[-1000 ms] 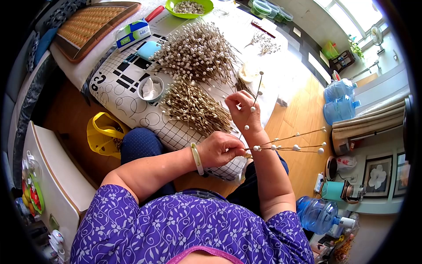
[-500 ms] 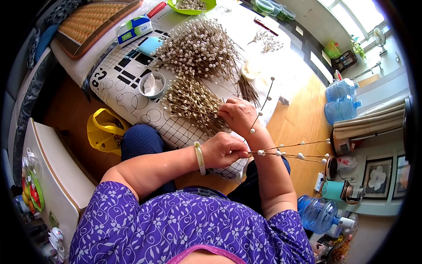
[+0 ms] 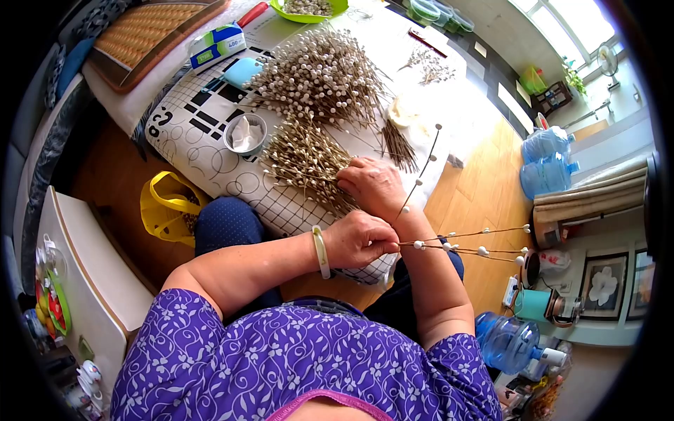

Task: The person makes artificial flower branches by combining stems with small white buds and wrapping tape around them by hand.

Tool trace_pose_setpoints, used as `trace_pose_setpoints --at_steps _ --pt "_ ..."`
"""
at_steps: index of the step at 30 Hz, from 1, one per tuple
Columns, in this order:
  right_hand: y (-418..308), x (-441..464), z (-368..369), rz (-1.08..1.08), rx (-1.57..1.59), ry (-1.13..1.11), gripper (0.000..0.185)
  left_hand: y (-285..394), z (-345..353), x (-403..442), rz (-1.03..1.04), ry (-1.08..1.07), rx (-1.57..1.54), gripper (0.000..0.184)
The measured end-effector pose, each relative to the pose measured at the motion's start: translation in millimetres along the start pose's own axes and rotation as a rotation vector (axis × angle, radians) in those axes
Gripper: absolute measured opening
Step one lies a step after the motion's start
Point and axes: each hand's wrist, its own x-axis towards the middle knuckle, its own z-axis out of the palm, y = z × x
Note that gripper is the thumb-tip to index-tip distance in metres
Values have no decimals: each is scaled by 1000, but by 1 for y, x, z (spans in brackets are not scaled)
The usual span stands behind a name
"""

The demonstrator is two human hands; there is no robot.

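Observation:
My left hand (image 3: 359, 239), a pale bangle on its wrist, is closed in a pinch round several thin brown stems with white buds (image 3: 483, 250). These stems point right, across my right forearm. One more budded stem (image 3: 419, 182) slants up past my right wrist, its lower end hidden near my left hand. My right hand (image 3: 373, 185) rests at the right side of a bundle of small-budded stems (image 3: 302, 158), fingers curled down onto it. What its fingertips grip is hidden. Behind lies a larger heap of stems with round white heads (image 3: 316, 77).
On the patterned tablecloth (image 3: 203, 165) are a small cup with white tissue (image 3: 245, 133), a blue item (image 3: 242, 72), a tissue pack (image 3: 218, 47), a green bowl (image 3: 309, 15) and short brown sticks (image 3: 399, 146). A yellow bag (image 3: 167, 210) stands by my knee; water bottles (image 3: 546, 172) are at right.
My right hand has moved slightly left, further over the small-budded bundle. My left hand keeps its pinch on the stems, nearly in the same place.

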Motion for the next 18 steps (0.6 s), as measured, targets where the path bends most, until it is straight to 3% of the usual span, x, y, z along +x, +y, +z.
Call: trace_pose_setpoints --at_steps 11,15,17,18 --pt "-1 3 3 -67 23 -16 7 1 -1 1 17 10 6 4" --pt "-2 4 -8 50 194 143 8 1 -3 0 0 6 38 5" --pt "1 3 -15 235 576 216 7 2 -5 0 4 -3 58 5" --pt "10 0 -14 228 645 236 8 5 -7 2 0 8 64 4"
